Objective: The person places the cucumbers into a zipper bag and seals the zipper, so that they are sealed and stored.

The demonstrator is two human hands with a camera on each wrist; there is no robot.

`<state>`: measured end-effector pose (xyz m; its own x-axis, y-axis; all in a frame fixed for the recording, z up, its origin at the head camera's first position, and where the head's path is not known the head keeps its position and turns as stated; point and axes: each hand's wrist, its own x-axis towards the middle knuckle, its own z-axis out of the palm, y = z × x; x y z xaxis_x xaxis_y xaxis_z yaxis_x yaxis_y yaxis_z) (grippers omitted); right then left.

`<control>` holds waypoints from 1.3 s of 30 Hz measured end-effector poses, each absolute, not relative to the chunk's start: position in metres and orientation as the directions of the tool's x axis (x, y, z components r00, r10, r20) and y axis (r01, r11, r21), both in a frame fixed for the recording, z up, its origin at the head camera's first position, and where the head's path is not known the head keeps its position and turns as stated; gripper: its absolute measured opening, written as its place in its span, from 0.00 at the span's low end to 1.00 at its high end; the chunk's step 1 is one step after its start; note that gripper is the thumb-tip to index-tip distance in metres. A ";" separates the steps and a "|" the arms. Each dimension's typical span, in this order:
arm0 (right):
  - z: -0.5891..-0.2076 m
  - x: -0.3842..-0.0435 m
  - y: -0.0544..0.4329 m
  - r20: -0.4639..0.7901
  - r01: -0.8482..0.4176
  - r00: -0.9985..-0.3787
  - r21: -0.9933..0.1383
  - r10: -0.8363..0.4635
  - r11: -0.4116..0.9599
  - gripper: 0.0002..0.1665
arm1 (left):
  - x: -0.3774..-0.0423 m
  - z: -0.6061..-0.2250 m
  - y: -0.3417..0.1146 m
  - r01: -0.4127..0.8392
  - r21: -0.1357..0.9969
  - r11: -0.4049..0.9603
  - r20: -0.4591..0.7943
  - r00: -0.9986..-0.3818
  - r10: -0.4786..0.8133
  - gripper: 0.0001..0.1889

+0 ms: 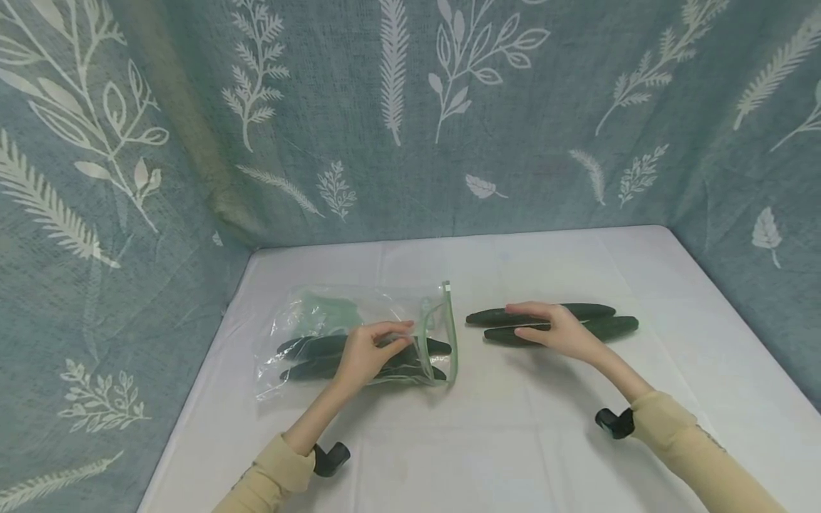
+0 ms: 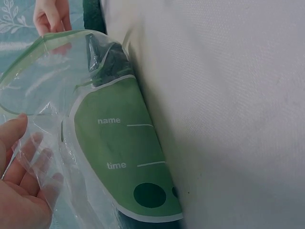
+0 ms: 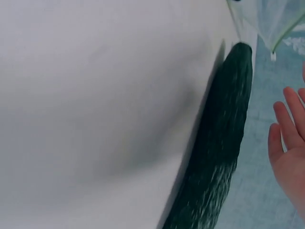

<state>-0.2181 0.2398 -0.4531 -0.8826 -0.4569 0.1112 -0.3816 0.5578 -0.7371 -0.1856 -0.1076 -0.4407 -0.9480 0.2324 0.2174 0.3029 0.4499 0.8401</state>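
A clear zip bag (image 1: 452,331) with a green-edged mouth lies at left centre, its mouth spread toward the right. Inside it are two dark green cucumbers (image 1: 300,372), side by side. My left hand (image 1: 364,356) is at the bag near its mouth, thumb and fingers apart; in the left wrist view the fingers (image 2: 29,167) show through the film. Two more cucumbers lie on the table to the right, a back one (image 1: 589,311) and a front one (image 1: 614,328). Over them my right hand (image 1: 564,333) hovers, fingers extended; the right wrist view shows it apart from the near cucumber (image 3: 217,138).
A white cloth (image 1: 436,456) covers the table. Blue-green curtains (image 1: 398,192) with white leaf patterns enclose the back and sides. The bag's green printed panel (image 2: 119,143) reads "name" and "time". Black wrist cameras (image 1: 331,459) hang below both cuffs.
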 end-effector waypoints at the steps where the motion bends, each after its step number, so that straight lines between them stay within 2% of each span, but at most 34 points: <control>1: -0.452 -0.218 0.243 0.112 -0.381 -0.884 -0.735 -0.454 0.561 0.27 | -0.186 -0.441 -0.108 0.302 0.841 0.450 0.216 -0.948 0.233 0.10; 27: -0.438 -0.221 0.319 0.079 -0.319 -0.925 -0.693 -0.371 0.647 0.27 | -0.187 -0.436 -0.114 0.322 0.840 0.436 0.240 -0.942 0.234 0.09; 33: -0.441 -0.217 0.337 0.051 -0.284 -0.939 -0.675 -0.340 0.681 0.27 | -0.187 -0.436 -0.113 0.338 0.838 0.428 0.254 -0.936 0.243 0.10; 39: -0.450 -0.211 0.350 0.032 -0.251 -0.952 -0.654 -0.305 0.714 0.27 | -0.186 -0.438 -0.112 0.304 0.848 0.434 0.215 -0.946 0.242 0.09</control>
<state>-0.2108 0.3502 -0.4496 -0.9520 -0.3045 0.0324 -0.2505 0.7136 -0.6543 -0.1858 -0.1118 -0.4376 -0.9462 0.2416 0.2153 0.3038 0.4337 0.8483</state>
